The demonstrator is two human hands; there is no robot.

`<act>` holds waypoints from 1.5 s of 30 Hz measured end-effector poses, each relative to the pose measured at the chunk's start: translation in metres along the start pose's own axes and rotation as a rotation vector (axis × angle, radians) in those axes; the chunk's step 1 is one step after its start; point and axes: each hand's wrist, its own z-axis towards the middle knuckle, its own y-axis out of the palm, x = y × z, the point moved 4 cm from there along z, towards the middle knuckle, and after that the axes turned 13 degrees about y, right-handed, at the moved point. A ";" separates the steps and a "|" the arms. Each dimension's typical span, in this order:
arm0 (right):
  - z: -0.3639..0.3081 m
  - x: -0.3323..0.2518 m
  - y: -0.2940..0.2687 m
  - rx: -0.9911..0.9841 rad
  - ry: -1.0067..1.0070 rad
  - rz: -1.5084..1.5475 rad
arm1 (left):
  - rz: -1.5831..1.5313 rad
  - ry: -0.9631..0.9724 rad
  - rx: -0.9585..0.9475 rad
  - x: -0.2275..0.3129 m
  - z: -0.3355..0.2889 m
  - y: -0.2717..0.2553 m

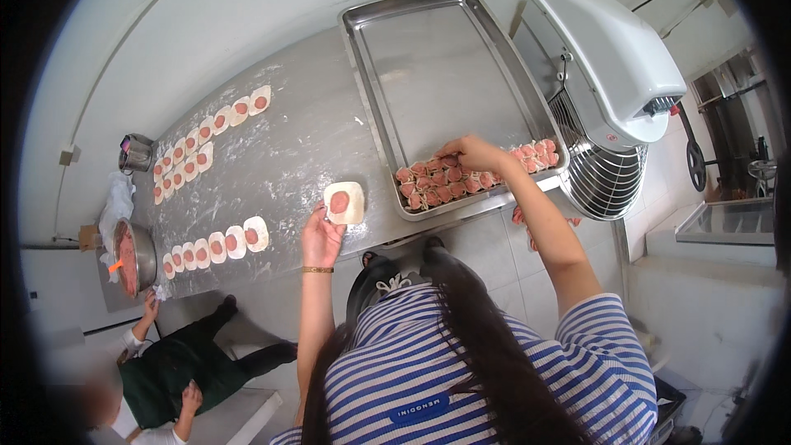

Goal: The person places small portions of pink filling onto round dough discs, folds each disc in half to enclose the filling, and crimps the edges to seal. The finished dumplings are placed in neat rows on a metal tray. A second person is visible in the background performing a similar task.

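I am working in a commercial food-preparation kitchen: a floured stainless-steel worktop point(288, 148) is carrying rows of filled dough wrappers point(216, 245), a large steel tray point(445, 74) and a white floor-standing dough mixer point(610, 74), with tiled flooring below.

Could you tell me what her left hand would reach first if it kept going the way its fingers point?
The left hand already touches the square dough wrapper with meat filling. Beyond it lies bare floured steel table, probably up to the wall, though depth is unclear.

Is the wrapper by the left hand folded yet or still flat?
Flat: the wrapper lies spread on the table, pink filling uncovered; left hand touches its edge.
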 end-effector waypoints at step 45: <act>0.054 -0.129 0.191 0.021 0.136 1.142 | 0.484 0.162 0.063 0.015 0.016 -0.060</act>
